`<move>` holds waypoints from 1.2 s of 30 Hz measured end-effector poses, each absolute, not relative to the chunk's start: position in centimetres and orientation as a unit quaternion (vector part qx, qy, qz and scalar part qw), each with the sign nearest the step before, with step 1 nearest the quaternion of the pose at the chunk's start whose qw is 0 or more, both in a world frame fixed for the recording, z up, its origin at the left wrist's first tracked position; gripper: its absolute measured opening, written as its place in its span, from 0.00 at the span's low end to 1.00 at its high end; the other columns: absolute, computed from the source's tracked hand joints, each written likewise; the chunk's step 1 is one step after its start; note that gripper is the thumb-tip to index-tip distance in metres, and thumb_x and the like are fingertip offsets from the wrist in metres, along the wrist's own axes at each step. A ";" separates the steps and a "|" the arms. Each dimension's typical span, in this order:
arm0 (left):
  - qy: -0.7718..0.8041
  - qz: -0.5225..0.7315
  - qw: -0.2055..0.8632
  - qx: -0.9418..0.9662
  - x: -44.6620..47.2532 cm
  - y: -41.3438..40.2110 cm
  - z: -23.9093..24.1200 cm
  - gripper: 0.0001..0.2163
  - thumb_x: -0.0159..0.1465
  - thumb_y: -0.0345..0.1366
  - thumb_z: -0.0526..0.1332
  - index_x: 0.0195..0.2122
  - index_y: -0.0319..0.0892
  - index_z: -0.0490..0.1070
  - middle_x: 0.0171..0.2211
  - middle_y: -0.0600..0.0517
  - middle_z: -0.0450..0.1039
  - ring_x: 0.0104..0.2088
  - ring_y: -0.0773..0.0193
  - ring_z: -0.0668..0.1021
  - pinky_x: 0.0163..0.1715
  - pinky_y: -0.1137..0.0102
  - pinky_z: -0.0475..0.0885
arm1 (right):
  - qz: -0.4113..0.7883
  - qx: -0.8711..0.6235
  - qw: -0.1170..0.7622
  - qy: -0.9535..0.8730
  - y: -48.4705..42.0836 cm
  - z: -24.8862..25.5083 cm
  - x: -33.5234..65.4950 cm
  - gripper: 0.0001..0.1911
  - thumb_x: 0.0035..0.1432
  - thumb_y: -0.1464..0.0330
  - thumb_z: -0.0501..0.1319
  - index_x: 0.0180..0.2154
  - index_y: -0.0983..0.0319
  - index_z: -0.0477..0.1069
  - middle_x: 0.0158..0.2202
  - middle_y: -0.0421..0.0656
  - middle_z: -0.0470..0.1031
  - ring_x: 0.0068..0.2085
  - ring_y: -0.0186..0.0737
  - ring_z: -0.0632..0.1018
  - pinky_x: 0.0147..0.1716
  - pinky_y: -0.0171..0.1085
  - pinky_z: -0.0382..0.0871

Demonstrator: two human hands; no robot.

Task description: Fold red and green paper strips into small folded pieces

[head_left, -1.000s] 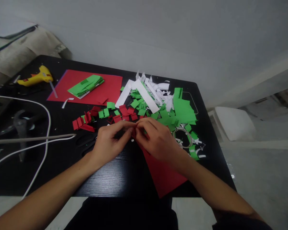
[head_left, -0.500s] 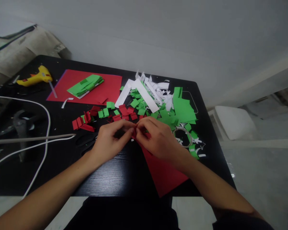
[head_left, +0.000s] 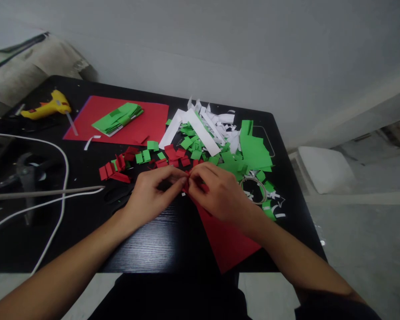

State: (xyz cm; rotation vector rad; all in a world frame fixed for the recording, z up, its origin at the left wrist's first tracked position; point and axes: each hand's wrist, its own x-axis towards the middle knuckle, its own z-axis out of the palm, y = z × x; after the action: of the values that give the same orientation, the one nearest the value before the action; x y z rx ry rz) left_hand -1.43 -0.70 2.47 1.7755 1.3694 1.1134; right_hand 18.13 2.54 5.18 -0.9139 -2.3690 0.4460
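Observation:
Both hands meet above the middle of the black table. With thumb and forefinger, my left hand (head_left: 156, 189) pinches a small piece of red paper (head_left: 187, 176), mostly hidden by the fingertips. My right hand (head_left: 216, 189) pinches the same piece from the other side. Under the right hand lies a red paper sheet (head_left: 226, 244), reaching toward the front edge. Just beyond the fingers are small folded red paper pieces (head_left: 171, 152) and green paper squares (head_left: 146, 155). Black scissors (head_left: 118, 194) lie beside the left wrist, partly covered.
A yellow glue gun (head_left: 50, 106) rests at the back left. Nearby, folded green paper (head_left: 118, 118) sits on a red sheet (head_left: 153, 120). White strips (head_left: 203, 133) and green scraps (head_left: 255, 149) form a pile. A tape roll (head_left: 253, 191) is right; white cable (head_left: 65, 178) crosses the left.
The hands stay almost in place, both still pinching the red paper piece. The view has shifted very slightly.

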 end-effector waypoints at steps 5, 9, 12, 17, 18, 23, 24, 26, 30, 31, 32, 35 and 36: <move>0.518 0.421 0.318 0.674 -1.4 -0.6 2.6 0.05 0.66 0.37 0.66 0.40 0.44 0.82 0.35 0.52 0.86 0.34 0.61 0.86 0.32 0.71 0.80 | 0.168 -0.341 0.271 -0.884 2.5 5.2 18.1 0.07 0.68 0.75 0.58 0.35 0.61 0.70 0.36 0.45 0.78 0.37 0.40 0.77 0.40 0.40 0.72; 0.519 0.419 0.308 0.678 -1.5 -0.6 2.5 0.05 0.66 0.36 0.67 0.40 0.43 0.82 0.34 0.52 0.86 0.33 0.61 0.86 0.32 0.72 0.79 | 0.163 -0.339 0.270 -0.887 2.5 5.2 18.2 0.07 0.67 0.75 0.59 0.35 0.62 0.71 0.36 0.46 0.78 0.37 0.41 0.77 0.40 0.39 0.72; 0.516 0.416 0.295 0.688 -1.5 -0.6 2.5 0.05 0.66 0.36 0.67 0.40 0.43 0.82 0.34 0.52 0.86 0.33 0.62 0.86 0.32 0.72 0.79 | 0.162 -0.337 0.271 -0.887 2.6 5.1 18.3 0.06 0.67 0.75 0.59 0.35 0.62 0.71 0.35 0.45 0.78 0.36 0.40 0.77 0.39 0.39 0.72; 0.505 0.411 0.275 0.707 -1.6 -0.6 2.5 0.05 0.66 0.35 0.66 0.40 0.43 0.82 0.34 0.52 0.85 0.33 0.61 0.85 0.33 0.72 0.79 | 0.180 -0.347 0.265 -0.882 2.6 5.3 18.4 0.06 0.66 0.76 0.60 0.34 0.62 0.71 0.35 0.44 0.77 0.35 0.39 0.77 0.38 0.38 0.71; 0.501 0.411 0.271 0.712 -1.6 -0.6 2.5 0.05 0.66 0.34 0.66 0.40 0.43 0.82 0.34 0.52 0.85 0.33 0.62 0.85 0.33 0.72 0.79 | 0.185 -0.348 0.265 -0.880 2.6 5.4 18.4 0.07 0.65 0.76 0.61 0.34 0.62 0.71 0.34 0.44 0.77 0.35 0.39 0.77 0.38 0.38 0.70; 0.488 0.413 0.261 0.723 -1.6 -0.6 2.5 0.05 0.66 0.33 0.66 0.43 0.43 0.81 0.36 0.53 0.85 0.34 0.64 0.85 0.37 0.73 0.79 | 0.200 -0.352 0.249 -0.880 2.7 5.6 18.4 0.07 0.65 0.76 0.61 0.33 0.62 0.70 0.34 0.43 0.76 0.34 0.38 0.75 0.37 0.38 0.69; 0.487 0.413 0.262 0.724 -1.6 -0.6 2.6 0.05 0.66 0.32 0.66 0.43 0.42 0.80 0.36 0.53 0.85 0.35 0.64 0.85 0.37 0.73 0.79 | 0.202 -0.353 0.244 -0.880 2.7 5.7 18.4 0.07 0.65 0.76 0.61 0.33 0.62 0.70 0.34 0.43 0.76 0.34 0.38 0.75 0.37 0.38 0.68; 0.486 0.411 0.263 0.725 -1.6 -0.7 2.6 0.05 0.66 0.32 0.67 0.43 0.42 0.80 0.36 0.53 0.85 0.35 0.65 0.85 0.38 0.73 0.79 | 0.209 -0.355 0.236 -0.880 2.7 5.8 18.4 0.07 0.65 0.76 0.61 0.33 0.62 0.70 0.34 0.43 0.76 0.34 0.38 0.75 0.37 0.38 0.68; 0.484 0.409 0.261 0.728 -1.6 -0.7 2.4 0.05 0.66 0.31 0.67 0.42 0.42 0.81 0.35 0.54 0.85 0.34 0.65 0.85 0.36 0.74 0.79 | 0.222 -0.355 0.227 -0.879 2.6 5.9 18.4 0.06 0.66 0.76 0.60 0.34 0.63 0.70 0.34 0.43 0.76 0.34 0.38 0.75 0.37 0.38 0.68; 0.484 0.410 0.260 0.728 -1.6 -0.7 2.4 0.05 0.66 0.31 0.67 0.42 0.42 0.81 0.35 0.54 0.85 0.34 0.65 0.85 0.36 0.74 0.78 | 0.222 -0.354 0.226 -0.880 2.6 5.9 18.4 0.06 0.66 0.76 0.60 0.34 0.63 0.70 0.34 0.44 0.75 0.34 0.38 0.75 0.37 0.38 0.68; 0.484 0.410 0.258 0.729 -1.7 -0.7 2.3 0.04 0.66 0.31 0.67 0.41 0.42 0.81 0.35 0.54 0.85 0.34 0.65 0.85 0.36 0.74 0.78 | 0.221 -0.354 0.226 -0.880 2.6 5.9 18.4 0.06 0.66 0.76 0.60 0.34 0.63 0.70 0.34 0.44 0.75 0.34 0.38 0.75 0.37 0.38 0.68; 0.485 0.408 0.248 0.733 -1.8 -0.7 2.2 0.04 0.66 0.31 0.68 0.41 0.42 0.81 0.35 0.53 0.85 0.34 0.64 0.85 0.35 0.74 0.78 | 0.216 -0.356 0.233 -0.879 2.6 5.8 18.4 0.06 0.66 0.76 0.60 0.34 0.64 0.71 0.34 0.44 0.76 0.34 0.38 0.75 0.37 0.38 0.68; 0.483 0.409 0.244 0.734 -1.8 -0.7 2.2 0.03 0.66 0.31 0.68 0.41 0.42 0.81 0.35 0.53 0.85 0.35 0.64 0.85 0.35 0.74 0.78 | 0.217 -0.357 0.238 -0.877 2.6 5.8 18.4 0.06 0.65 0.76 0.61 0.34 0.64 0.71 0.34 0.44 0.76 0.35 0.39 0.76 0.38 0.38 0.68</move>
State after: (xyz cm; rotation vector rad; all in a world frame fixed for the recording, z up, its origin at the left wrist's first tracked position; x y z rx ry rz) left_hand -1.79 -0.71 2.19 2.0062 1.3202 1.1179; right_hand 18.35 2.56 5.75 -0.9777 -2.4033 0.5947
